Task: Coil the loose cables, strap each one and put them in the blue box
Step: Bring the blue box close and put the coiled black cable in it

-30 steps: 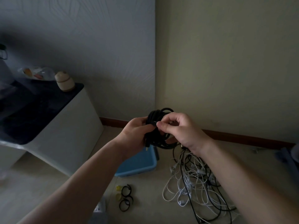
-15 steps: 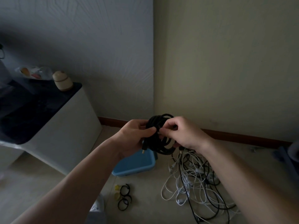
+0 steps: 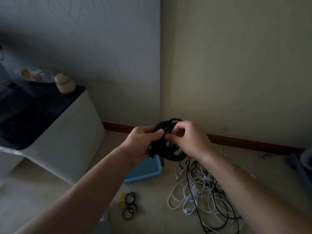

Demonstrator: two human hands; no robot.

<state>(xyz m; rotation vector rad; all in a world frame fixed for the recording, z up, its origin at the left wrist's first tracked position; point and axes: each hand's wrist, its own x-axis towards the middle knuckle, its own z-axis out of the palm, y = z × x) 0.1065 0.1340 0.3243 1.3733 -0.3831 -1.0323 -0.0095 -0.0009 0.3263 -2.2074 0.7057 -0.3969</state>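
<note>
- left hand (image 3: 143, 142) curls round the black coil (image 3: 167, 149), held up in the air.
- right hand (image 3: 190, 139) pinches its top loops.
- squeeze the loops together so none slip out.
- blue box (image 3: 145, 171) sits on the floor below; straps (image 3: 129, 206) lie near it.

left grip (image 3: 143, 142): fingers curled, holding | right grip (image 3: 190, 141): fingertips pinching | forearms reach forward, grips close together
</note>
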